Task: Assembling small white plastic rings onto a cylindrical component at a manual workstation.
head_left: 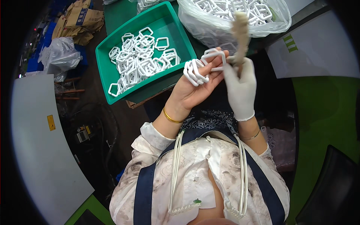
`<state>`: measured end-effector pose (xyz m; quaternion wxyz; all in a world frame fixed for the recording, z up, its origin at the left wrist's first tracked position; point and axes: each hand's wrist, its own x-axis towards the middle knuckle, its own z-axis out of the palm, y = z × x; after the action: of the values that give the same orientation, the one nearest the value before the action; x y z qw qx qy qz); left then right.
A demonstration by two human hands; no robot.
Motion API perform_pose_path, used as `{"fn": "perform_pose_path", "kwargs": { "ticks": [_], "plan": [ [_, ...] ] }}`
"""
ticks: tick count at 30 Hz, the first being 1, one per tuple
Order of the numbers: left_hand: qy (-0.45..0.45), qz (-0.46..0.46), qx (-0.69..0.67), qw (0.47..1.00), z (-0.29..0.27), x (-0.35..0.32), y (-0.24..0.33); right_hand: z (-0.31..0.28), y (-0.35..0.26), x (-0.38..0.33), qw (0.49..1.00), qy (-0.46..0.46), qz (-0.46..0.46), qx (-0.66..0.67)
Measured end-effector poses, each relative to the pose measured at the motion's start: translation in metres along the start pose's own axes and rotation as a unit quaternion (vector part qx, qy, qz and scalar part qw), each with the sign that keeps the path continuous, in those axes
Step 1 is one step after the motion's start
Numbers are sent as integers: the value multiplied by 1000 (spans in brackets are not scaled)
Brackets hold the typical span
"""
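My bare left hand (189,93) holds several white plastic square rings (195,72) bunched in its palm. One more white ring (224,60) stands out at its fingertips, beside the right hand. My right hand (242,93), in a white knitted glove, is closed round a beige tool (240,33) that looks wrapped in cloth. Motion blurs the upper end of this tool, and its working end is hidden or too small to make out. Both hands meet in front of my chest, the right fingers close to the outer ring.
A green plastic tray (180,28) with a heap of loose white rings (140,56) lies ahead on the left. At the far right stands a clear plastic bag (210,35) full of similar rings. Brown paper sacks (80,20) and a grey plastic bag (62,56) lie farther left.
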<state>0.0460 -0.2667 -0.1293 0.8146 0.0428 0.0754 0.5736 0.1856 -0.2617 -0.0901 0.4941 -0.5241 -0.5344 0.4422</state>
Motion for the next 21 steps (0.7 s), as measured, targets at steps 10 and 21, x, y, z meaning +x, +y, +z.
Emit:
{"fn": "perform_pose_path", "kwargs": {
  "ticks": [10,21],
  "plan": [
    [37,-11,76,996,6,0,-1,4,-4,-9,996,-86,2,-35],
    [28,22,114,993,20,-3,0,-3,-4,-5,1000,-4,9,-1]
  ]
}}
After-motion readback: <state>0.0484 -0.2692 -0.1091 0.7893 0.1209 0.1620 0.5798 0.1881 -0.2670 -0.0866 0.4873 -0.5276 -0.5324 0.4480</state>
